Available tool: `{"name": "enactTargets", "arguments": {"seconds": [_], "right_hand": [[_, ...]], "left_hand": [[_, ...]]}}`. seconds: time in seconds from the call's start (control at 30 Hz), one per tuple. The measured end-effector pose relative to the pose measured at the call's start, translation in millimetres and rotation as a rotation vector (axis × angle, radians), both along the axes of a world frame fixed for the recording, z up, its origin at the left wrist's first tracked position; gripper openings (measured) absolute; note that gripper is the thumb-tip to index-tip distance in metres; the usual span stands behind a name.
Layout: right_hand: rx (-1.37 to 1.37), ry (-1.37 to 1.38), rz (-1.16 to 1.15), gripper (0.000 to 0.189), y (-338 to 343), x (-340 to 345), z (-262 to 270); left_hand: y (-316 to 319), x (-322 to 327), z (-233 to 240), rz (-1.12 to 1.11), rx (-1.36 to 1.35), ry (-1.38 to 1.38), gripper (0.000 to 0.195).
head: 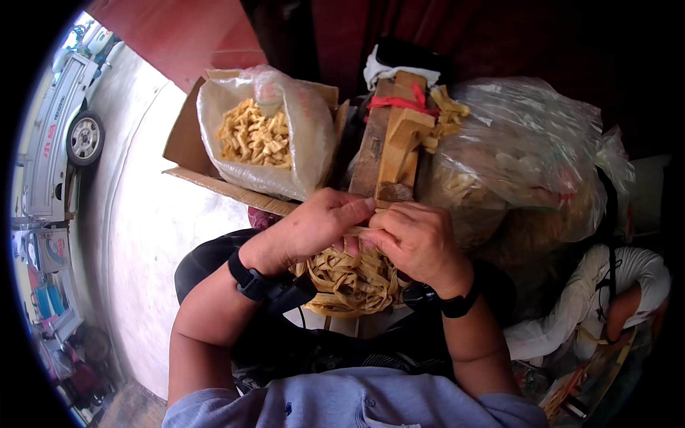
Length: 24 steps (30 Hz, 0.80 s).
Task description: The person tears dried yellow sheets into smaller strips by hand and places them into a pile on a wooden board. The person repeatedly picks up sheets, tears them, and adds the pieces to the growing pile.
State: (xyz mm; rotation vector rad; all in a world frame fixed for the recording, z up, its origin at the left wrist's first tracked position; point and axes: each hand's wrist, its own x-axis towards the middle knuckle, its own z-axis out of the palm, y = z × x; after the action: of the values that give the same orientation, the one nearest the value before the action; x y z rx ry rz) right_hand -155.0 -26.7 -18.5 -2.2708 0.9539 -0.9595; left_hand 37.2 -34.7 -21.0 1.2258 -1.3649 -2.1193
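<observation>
My left hand point(326, 216) and my right hand point(412, 230) meet before me, fingertips close together. Both pinch a pale yellowish strip point(364, 230), which runs between the fingers and is partly hidden by them. Below lies a coiled heap of long, flat, tan strips point(348, 283), possibly bean curd skin, between my knees. Just beyond my fingertips is the near end of a wooden stand point(369, 155) made of planks, with a wedge-shaped block point(409, 128) on top and a red cloth band point(401, 102) tied around it.
At the left, a cardboard box point(184, 131) holds a plastic-lined sack point(310, 134) of short yellowish pieces point(257, 136). More pieces point(447, 115) lie right of the stand, beside a large clear plastic bag point(530, 139). Another person's white sleeve point(567, 315) shows at right. Outside stands a parked truck point(53, 139).
</observation>
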Motion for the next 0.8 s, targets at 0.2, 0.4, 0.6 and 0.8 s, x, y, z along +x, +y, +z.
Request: {"name": "enactTargets", "arguments": {"seconds": [0.2, 0.4, 0.6, 0.8], "right_hand": [[-0.047, -0.271, 0.222, 0.023, 1, -13, 14], [0.468, -0.466, -0.126, 0.022, 4, -21, 11], [1.588, -0.841, 0.175, 0.023, 6, -19, -14], [1.552, -1.059, 0.160, 0.022, 17, -3, -31]], "left_hand": [[27, -23, -3, -0.214, 0.077, 0.213, 0.025], [20, -17, 45, -0.326, -0.301, 0.252, 0.034], [3, -7, 23, -0.273, -1.458, -0.482, 0.021], [8, -7, 15, -0.100, -1.537, -0.276, 0.031]]}}
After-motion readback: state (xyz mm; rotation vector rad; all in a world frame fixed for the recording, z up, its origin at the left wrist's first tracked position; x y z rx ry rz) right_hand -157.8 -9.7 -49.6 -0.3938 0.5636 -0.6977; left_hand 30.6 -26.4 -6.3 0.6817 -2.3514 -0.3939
